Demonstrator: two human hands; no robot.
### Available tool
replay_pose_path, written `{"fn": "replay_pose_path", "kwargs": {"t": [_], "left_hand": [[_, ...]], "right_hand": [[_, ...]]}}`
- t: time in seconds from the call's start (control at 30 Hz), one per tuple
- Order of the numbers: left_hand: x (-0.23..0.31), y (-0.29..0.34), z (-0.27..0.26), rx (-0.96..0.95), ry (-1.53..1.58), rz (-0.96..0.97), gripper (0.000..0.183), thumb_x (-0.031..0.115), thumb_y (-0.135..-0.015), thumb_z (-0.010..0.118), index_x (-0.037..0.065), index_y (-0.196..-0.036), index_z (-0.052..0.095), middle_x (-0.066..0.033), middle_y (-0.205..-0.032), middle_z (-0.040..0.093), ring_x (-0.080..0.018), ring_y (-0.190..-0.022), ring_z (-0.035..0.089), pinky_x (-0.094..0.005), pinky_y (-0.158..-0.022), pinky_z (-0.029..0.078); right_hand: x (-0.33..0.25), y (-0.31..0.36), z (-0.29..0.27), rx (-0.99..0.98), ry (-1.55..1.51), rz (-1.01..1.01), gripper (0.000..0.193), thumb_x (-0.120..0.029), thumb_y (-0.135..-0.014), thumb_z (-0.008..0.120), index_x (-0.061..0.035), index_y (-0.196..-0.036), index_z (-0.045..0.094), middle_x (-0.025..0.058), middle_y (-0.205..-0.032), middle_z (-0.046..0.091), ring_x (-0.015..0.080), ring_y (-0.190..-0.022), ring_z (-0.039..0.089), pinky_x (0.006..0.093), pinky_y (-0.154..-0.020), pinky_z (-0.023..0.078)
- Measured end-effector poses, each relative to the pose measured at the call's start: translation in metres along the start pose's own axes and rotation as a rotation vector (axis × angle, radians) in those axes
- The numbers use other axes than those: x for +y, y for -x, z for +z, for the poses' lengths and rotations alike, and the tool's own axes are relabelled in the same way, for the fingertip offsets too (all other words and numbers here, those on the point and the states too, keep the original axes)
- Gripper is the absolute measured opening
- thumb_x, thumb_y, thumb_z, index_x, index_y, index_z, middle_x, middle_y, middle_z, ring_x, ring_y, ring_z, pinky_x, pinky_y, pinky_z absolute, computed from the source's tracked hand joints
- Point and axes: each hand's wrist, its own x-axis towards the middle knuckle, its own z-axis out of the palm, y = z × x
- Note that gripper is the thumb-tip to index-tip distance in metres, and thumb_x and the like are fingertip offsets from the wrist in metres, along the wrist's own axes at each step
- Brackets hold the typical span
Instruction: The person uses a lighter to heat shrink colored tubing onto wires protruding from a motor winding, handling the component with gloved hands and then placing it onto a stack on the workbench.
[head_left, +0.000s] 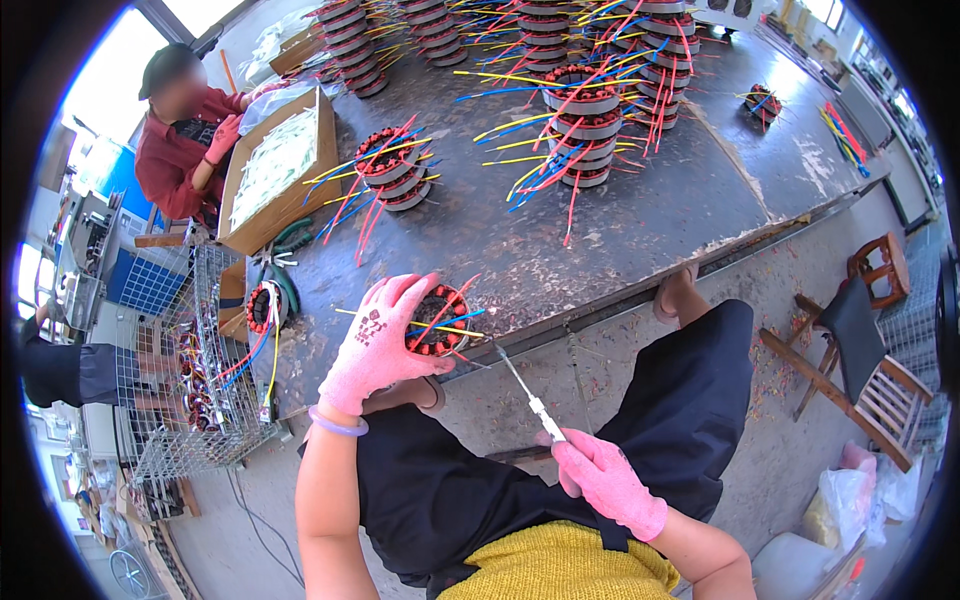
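Note:
In a pink glove, my left hand [375,340] grips a motor stator [437,346] at the table's near edge. The stator is a ring with red-orange inner slots, and red, blue and yellow wires cross its opening. My right hand [612,485], also in a pink glove, is closed around the white handle of a thin metal-shafted tool [537,402]. The tool's tip points up-left toward the stator, a little apart from it; its exact shape is too small to make out. Both hands are in front of my lap.
Stacked stators [585,130] and a shorter stack [395,175] stand on the dark table [470,225]. A cardboard box [326,165] holds white strips; green-handled pliers [292,236] lie beside it. A wire basket [205,425] hangs left. A person [165,160] works opposite. A wooden chair [855,350] stands right.

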Motion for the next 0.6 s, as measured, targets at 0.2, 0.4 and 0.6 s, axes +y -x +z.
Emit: {"fn": "replay_pose_path", "kwargs": {"t": [0.2,0.4,0.6], "left_hand": [[-0.0039,0.0006,0.0019,0.000,-0.004,0.005,0.098,0.035,-0.054,0.091,0.004,-0.138,0.051,-0.0176,-0.132,0.054,-0.0373,-0.124,0.050,-0.0467,-0.111,0.037],[-0.0026,0.0001,0.0012,-0.007,-0.002,-0.002,0.098,0.037,-0.055,0.091,0.004,-0.139,0.051,-0.0180,-0.133,0.053,-0.0375,-0.125,0.049,-0.0466,-0.112,0.036],[-0.0023,0.0000,0.0009,-0.009,0.014,-0.006,0.098,0.036,-0.055,0.091,0.004,-0.139,0.051,-0.0177,-0.133,0.053,-0.0372,-0.125,0.049,-0.0463,-0.111,0.036]], "right_hand": [[-0.0006,-0.0005,-0.0009,0.000,0.024,0.004,0.035,-0.022,-0.104,0.050,0.0017,-0.128,0.058,0.0006,-0.070,0.052,0.0083,-0.058,0.049,0.0265,-0.057,0.042],[0.0068,-0.0024,-0.0033,-0.009,0.045,-0.032,0.034,-0.022,-0.104,0.049,0.0020,-0.127,0.058,0.0033,-0.069,0.054,0.0099,-0.058,0.051,0.0278,-0.058,0.044],[0.0022,0.0003,-0.0023,-0.002,0.039,-0.012,0.034,-0.021,-0.104,0.050,0.0020,-0.127,0.058,0.0011,-0.070,0.053,0.0084,-0.059,0.050,0.0267,-0.058,0.043]]}}
